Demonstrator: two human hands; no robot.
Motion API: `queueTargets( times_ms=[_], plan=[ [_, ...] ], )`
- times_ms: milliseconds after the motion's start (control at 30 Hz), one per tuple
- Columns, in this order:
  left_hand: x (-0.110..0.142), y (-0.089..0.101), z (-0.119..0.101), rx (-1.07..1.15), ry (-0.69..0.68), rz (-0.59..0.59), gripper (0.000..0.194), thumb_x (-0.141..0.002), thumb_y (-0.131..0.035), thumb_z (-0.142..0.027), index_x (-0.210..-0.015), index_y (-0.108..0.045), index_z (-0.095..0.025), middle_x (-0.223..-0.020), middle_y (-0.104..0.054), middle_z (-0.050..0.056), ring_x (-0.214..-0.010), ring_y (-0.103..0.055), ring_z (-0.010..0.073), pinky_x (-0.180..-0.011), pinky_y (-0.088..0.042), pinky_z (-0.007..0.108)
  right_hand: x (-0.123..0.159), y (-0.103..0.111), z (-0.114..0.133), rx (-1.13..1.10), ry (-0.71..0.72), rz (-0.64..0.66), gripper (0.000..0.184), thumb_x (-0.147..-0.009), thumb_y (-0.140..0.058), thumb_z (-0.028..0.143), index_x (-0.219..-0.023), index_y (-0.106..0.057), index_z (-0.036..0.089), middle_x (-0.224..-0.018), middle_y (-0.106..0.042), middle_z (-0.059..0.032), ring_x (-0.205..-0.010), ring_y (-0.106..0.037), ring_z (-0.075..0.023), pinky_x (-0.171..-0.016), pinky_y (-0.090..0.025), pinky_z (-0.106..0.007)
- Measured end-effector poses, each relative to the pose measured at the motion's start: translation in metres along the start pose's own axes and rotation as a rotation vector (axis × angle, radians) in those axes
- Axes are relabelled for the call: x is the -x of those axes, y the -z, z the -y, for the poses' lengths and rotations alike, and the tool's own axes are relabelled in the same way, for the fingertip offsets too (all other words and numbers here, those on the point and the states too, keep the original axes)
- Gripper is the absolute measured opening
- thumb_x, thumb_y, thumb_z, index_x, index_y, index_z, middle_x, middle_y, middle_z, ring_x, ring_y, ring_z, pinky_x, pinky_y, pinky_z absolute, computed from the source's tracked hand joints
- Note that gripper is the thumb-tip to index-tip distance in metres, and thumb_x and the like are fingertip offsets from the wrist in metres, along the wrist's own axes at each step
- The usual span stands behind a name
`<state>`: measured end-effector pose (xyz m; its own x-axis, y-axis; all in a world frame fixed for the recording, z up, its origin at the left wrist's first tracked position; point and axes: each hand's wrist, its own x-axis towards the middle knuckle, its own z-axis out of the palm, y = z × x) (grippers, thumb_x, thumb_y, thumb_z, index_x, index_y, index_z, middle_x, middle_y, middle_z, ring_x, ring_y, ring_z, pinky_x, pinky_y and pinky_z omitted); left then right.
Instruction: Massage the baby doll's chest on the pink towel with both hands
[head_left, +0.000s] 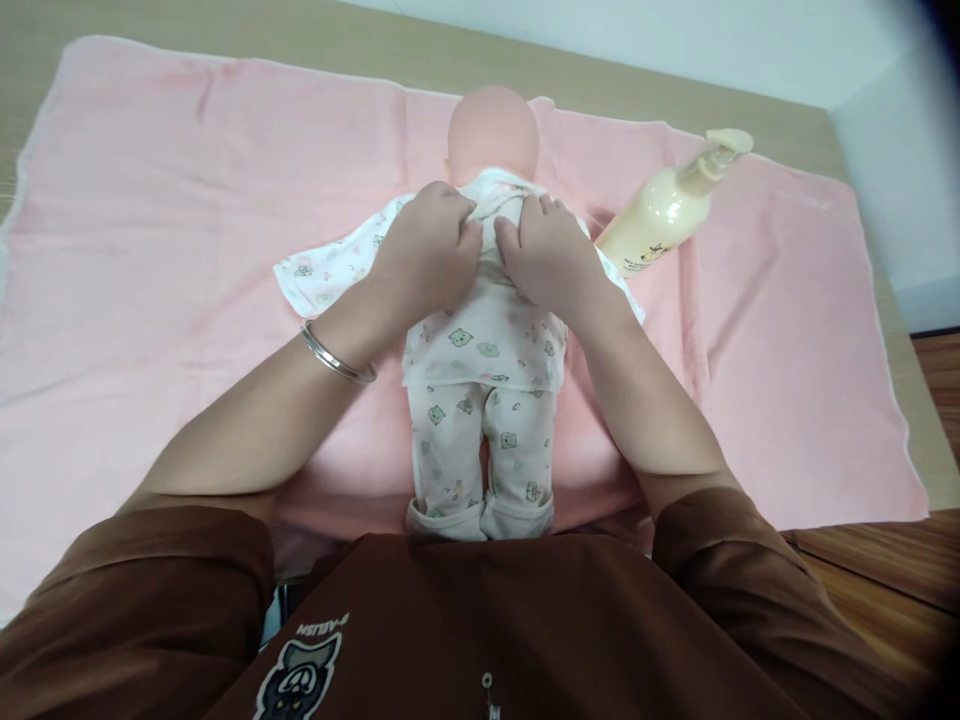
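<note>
Left hand (431, 245) and right hand (551, 250) pinch the shirt (484, 340) of the doll (493, 130) at twelve o'clock, apparently to gather it; the bottle (664, 212) (at two o'clock) probably sits for easy reach.

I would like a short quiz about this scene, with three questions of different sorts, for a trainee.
1. The doll lies on a cloth of which colour: A) green, B) pink, C) white?
2. True or false: the pump bottle is nearer to the right hand than to the left hand.
3. Which garment of the doll do both hands touch?

Key: 1 B; 2 true; 3 patterned top.
</note>
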<state>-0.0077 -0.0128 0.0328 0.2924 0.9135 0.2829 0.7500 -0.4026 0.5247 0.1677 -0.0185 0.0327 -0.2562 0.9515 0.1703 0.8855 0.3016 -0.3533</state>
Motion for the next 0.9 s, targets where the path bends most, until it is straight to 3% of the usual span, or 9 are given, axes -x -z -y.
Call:
queueTargets(
  times_ms=[67, 200, 333, 467, 667, 767, 900],
  plan=[
    [-0.009, 0.0, 0.006, 0.013, 0.082, 0.043, 0.045, -0.098, -0.053, -0.023, -0.063, -0.024, -0.025, -0.081, -0.053, 0.009, -0.09, -0.054, 0.0307, -0.09, -0.044, 0.048, 0.014, 0.009, 0.021, 0.113, -0.053, 0.012, 0.044, -0.107, -0.029, 0.037, -0.119, -0.061, 0.009, -0.128, -0.063, -0.0237, -0.138, -0.056, -0.0413, -0.121, -0.045, -0.062],
    [-0.019, -0.007, 0.018, 0.009, 0.163, 0.067, 0.038, -0.102, -0.046, -0.022, -0.068, -0.029, -0.025, -0.081, -0.051, 0.007, -0.089, -0.051, 0.0268, -0.091, -0.042, 0.044, 0.03, 0.02, 0.045, 0.142, 0.019, 0.006, 0.028, -0.104, -0.038, 0.029, -0.111, -0.06, 0.012, -0.123, -0.065, -0.0203, -0.135, -0.058, -0.0382, -0.119, -0.049, -0.06],
    [-0.012, -0.011, 0.019, -0.035, 0.082, 0.037, 0.026, -0.105, -0.041, -0.027, -0.08, -0.039, -0.027, -0.096, -0.057, 0.011, -0.102, -0.053, 0.0315, -0.096, -0.043, 0.044, 0.02, 0.017, 0.032, 0.15, -0.009, 0.012, 0.029, -0.104, -0.033, 0.027, -0.085, -0.054, 0.02, -0.097, -0.065, -0.0146, -0.108, -0.067, -0.0321, -0.103, -0.057, -0.053],
    [0.005, -0.007, 0.009, -0.035, -0.076, -0.006, 0.024, -0.107, -0.043, -0.042, -0.09, -0.051, -0.028, -0.104, -0.059, 0.012, -0.108, -0.053, 0.0362, -0.103, -0.044, 0.05, 0.005, 0.01, 0.011, 0.144, -0.068, 0.002, 0.038, -0.106, -0.023, 0.028, -0.076, -0.045, 0.022, -0.087, -0.062, -0.0121, -0.095, -0.067, -0.0294, -0.094, -0.058, -0.052],
    [0.015, -0.006, 0.001, -0.026, -0.138, -0.002, 0.021, -0.104, -0.044, -0.039, -0.095, -0.059, -0.028, -0.109, -0.061, 0.013, -0.113, -0.053, 0.0374, -0.106, -0.045, 0.057, -0.007, 0.009, 0.006, 0.212, -0.054, 0.05, 0.034, -0.106, -0.028, 0.022, -0.092, -0.058, 0.017, -0.105, -0.068, -0.0136, -0.113, -0.068, -0.0313, -0.106, -0.055, -0.052],
    [0.009, -0.008, 0.006, -0.001, -0.098, -0.003, 0.021, -0.104, -0.047, -0.036, -0.089, -0.06, -0.029, -0.105, -0.062, 0.012, -0.108, -0.056, 0.036, -0.101, -0.048, 0.059, -0.005, 0.012, 0.01, 0.146, -0.121, 0.068, 0.045, -0.112, -0.022, 0.033, -0.109, -0.061, 0.01, -0.115, -0.068, -0.0174, -0.124, -0.066, -0.0326, -0.115, -0.051, -0.053],
    [0.001, -0.009, 0.013, -0.003, -0.063, -0.027, 0.022, -0.104, -0.048, -0.029, -0.085, -0.057, -0.028, -0.101, -0.064, 0.01, -0.107, -0.059, 0.0329, -0.098, -0.053, 0.055, 0.007, 0.013, 0.022, 0.186, -0.072, 0.074, 0.045, -0.112, -0.029, 0.039, -0.118, -0.058, 0.006, -0.119, -0.066, -0.0206, -0.127, -0.062, -0.036, -0.116, -0.048, -0.056]
  ],
)
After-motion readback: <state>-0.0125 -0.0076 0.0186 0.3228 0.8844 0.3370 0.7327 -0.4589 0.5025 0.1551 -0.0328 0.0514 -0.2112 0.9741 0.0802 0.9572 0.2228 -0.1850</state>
